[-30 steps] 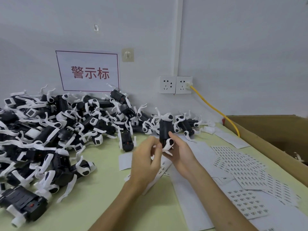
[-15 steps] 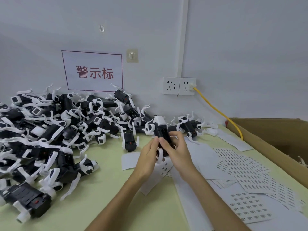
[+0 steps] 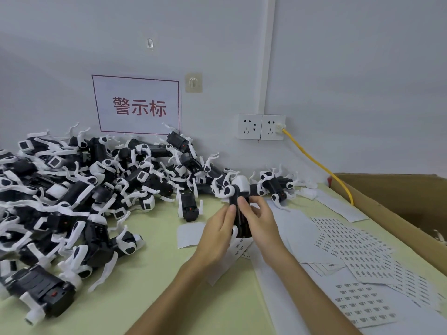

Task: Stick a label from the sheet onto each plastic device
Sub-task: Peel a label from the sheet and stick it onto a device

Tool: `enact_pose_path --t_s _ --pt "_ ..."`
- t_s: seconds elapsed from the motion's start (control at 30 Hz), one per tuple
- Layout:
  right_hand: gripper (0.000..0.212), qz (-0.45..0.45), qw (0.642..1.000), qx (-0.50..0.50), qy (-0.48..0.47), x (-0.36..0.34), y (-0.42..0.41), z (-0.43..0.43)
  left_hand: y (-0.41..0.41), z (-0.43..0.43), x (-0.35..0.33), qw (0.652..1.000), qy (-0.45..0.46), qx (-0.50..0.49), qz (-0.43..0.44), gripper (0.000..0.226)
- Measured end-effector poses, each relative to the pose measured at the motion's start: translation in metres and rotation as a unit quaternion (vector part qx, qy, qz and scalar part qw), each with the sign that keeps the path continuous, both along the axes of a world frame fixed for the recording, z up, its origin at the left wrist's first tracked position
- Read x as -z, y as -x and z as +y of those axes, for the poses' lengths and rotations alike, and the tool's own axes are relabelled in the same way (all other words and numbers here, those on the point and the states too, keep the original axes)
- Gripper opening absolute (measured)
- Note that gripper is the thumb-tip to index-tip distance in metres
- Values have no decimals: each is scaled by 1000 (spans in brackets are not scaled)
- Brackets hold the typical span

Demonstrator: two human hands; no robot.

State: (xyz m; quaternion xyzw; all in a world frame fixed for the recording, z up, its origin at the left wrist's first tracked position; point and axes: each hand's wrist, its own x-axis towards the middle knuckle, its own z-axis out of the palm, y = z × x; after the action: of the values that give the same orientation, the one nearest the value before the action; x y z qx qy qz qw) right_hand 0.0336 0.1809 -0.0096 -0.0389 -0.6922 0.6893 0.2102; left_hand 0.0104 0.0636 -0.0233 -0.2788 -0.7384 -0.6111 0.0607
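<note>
A black and white plastic device (image 3: 240,189) is held upright between both hands just above the table's middle. My left hand (image 3: 215,235) grips its left side with the fingertips against the black body. My right hand (image 3: 260,223) holds the right side, thumb pressed on the front face. Whether a label is under the thumb is hidden. Label sheets (image 3: 350,245) lie spread to the right of the hands, another sheet (image 3: 365,305) nearer the front. A partly used sheet (image 3: 239,246) lies under the hands.
A big pile of black and white devices (image 3: 79,197) fills the table's left and back. An open cardboard box (image 3: 396,197) stands at the right edge. A yellow cable (image 3: 316,163) runs from the wall socket (image 3: 272,126) toward the box. Blank backing papers (image 3: 297,228) lie around.
The device has tilted from upright and high to lower between both hands. My right thumb has moved onto its front face, and my left fingers have closed in on its side.
</note>
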Motion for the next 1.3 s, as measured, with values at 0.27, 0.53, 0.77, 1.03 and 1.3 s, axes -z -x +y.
enact_pose_path --t_s 0.27,0.53,0.77,1.03,1.3 --pt "50 -53 992 -56 97 -4 -4 0 -2 -2 -1 998 -62 -19 -17 56" --pt "48 -32 977 -131 165 -8 -7 1 0 -4 -6 989 -120 -14 -87 66" --pt "48 -6 973 -189 135 -9 -9 6 3 -6 -14 968 -140 16 -207 59" --pt "33 -34 991 -127 -19 -9 -10 2 3 -10 -14 955 -163 54 -244 50" --pt "36 -129 952 53 -273 4 1 15 17 -15 -11 923 -217 -59 -313 36"
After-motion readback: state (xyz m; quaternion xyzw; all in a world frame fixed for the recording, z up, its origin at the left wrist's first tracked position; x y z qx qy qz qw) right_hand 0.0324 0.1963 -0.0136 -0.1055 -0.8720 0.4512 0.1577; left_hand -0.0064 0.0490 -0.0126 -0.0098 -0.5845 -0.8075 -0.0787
